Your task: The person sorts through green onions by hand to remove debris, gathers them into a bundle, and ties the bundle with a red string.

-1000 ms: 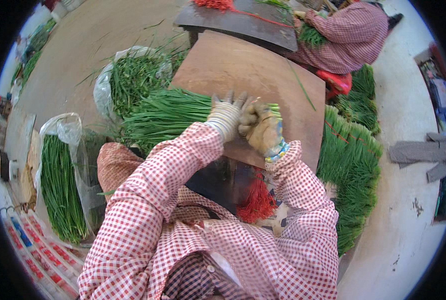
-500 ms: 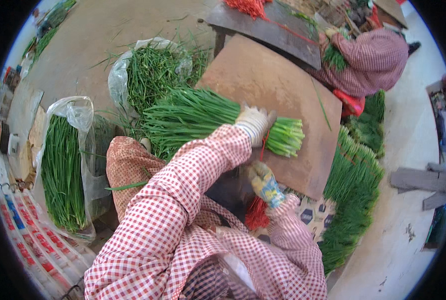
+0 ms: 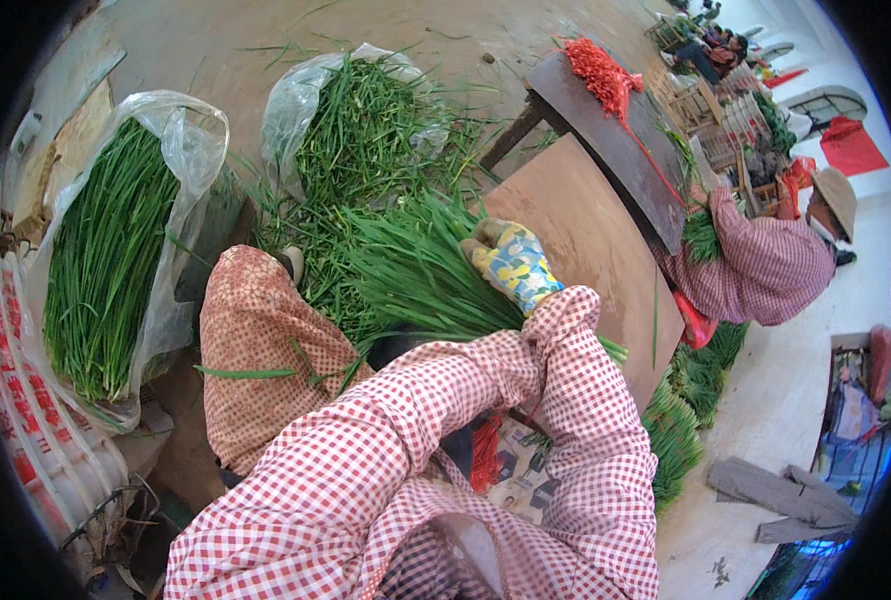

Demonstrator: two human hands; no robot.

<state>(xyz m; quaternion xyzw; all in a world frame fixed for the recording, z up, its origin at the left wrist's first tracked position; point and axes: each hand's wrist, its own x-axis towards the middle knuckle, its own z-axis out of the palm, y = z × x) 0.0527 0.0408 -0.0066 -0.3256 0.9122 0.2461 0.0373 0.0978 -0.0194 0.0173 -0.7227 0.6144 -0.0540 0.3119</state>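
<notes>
A bunch of garlic chives (image 3: 416,265) lies across the brown board (image 3: 576,215), leaves to the left. Its pale stem ends (image 3: 614,350) peek out past my right sleeve. My right hand (image 3: 511,262), in a glove with a blue and yellow pattern, has its fingers bent over the leaves at the bunch's upper side. My left arm (image 3: 416,390) reaches to the bunch's near side, where my right forearm hides the left hand. Red plastic twine (image 3: 486,455) hangs below the board, between my arms.
Loose chive leaves (image 3: 366,130) spill from a clear bag on the floor. Another clear bag (image 3: 181,150) holds long chives at left. More red twine (image 3: 601,75) lies on a dark table (image 3: 606,140). A co-worker (image 3: 756,260) sits at right, near piled chives (image 3: 671,440).
My right hand has moved up from below the board onto the leaves, crossing over my left hand, which is now covered. The view has swung, bringing more of the room at right into sight.
</notes>
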